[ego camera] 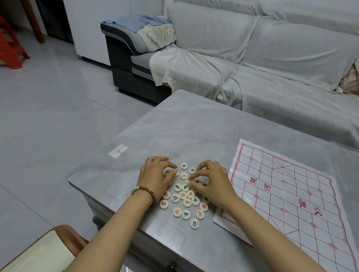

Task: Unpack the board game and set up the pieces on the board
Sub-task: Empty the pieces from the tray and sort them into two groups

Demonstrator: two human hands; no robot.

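Several round white game pieces (186,202) with red or black characters lie in a loose cluster on the grey table (195,126). To their right a white paper board (291,194) with a red grid lies flat, with no pieces on it. My left hand (155,174), wearing a bead bracelet, has curled fingers over pieces at the cluster's far left and pinches one white piece (167,172). My right hand (211,182) curls over the cluster's far right, its fingertips pinching a piece (188,179). Some pieces are hidden under both hands.
A grey sofa (280,64) draped in cloth stands beyond the table. A red plastic stool (5,44) is at the far left on the tiled floor. A brown-edged seat (46,251) sits at the near left. The table's left edge runs close to the pieces.
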